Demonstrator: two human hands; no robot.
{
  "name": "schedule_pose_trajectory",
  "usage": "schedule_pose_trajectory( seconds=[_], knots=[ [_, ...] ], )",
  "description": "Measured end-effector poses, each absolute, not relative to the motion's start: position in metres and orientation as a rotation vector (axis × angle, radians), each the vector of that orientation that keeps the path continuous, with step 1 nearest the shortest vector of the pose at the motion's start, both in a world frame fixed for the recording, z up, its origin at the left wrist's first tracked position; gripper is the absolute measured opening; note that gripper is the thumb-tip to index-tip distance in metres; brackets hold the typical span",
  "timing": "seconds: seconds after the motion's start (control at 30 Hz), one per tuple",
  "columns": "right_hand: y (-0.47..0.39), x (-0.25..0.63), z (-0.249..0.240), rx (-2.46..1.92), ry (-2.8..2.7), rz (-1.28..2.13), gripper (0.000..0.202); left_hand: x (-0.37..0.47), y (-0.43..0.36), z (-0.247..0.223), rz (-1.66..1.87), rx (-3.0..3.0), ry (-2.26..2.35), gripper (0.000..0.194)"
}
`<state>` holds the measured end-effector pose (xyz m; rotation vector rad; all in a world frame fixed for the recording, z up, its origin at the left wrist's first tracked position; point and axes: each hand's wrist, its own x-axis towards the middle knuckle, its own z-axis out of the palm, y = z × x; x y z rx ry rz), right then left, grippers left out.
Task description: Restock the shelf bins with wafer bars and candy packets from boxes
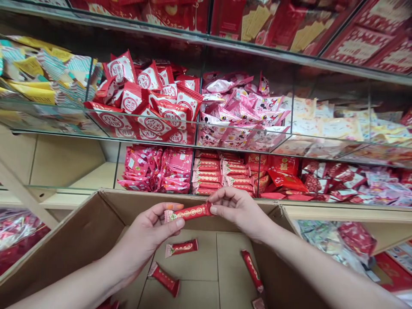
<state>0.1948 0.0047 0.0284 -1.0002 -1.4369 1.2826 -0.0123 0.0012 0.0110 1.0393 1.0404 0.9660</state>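
Above the box (72,246), the left hand (156,225) and right hand (236,211) hold one bar (193,212); other bars (182,247) lie inside the box. Behind it stand shelves (206,39) of packets (131,102); to its right, apparently, bagged goods (355,238).

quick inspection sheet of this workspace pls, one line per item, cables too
surface: cardboard box, open at the top, below the hands
things in hand: one slim red packet, held above the box
clutter: loose red packets scattered on the box floor, some cut off by the picture's bottom edge
hands: left hand grips the slim red packet's left end; right hand pinches its right end
cables: nothing seen
surroundings: shelves beyond the box, with red-and-white packets left of pink packets; stacked red packets on the level below
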Motion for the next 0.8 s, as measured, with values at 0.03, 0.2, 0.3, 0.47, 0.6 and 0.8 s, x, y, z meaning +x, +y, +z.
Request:
schedule_pose_trajectory(
  seconds=[0.03,0.2,0.3,0.47,0.6,0.8],
  knots=[
    [0.005,0.195,0.028,-0.989,-1.449,1.294,0.022,-0.013,0.002,0.012,0.983,1.048,1.050,0.034],
    [0.005,0.193,0.027,-0.981,-1.459,1.322,0.025,-0.013,-0.002,0.018,1.019,1.007,1.033,0.028],
    [0.005,0.193,0.026,-1.021,-1.512,1.255,0.021,-0.011,-0.004,0.021,1.041,0.884,0.989,0.030],
    [-0.001,0.194,0.025,-0.942,-1.969,0.530,0.020,-0.011,-0.002,0.020,1.022,0.942,1.012,0.029],
    [-0.005,0.194,0.025,-0.837,-2.262,0.092,0.020,-0.012,-0.002,0.020,0.965,1.056,1.011,0.028],
    [0.022,0.216,0.031,-1.156,-2.017,-0.196,0.015,-0.006,-0.007,0.025,0.837,1.173,1.077,0.030]
  ],
)
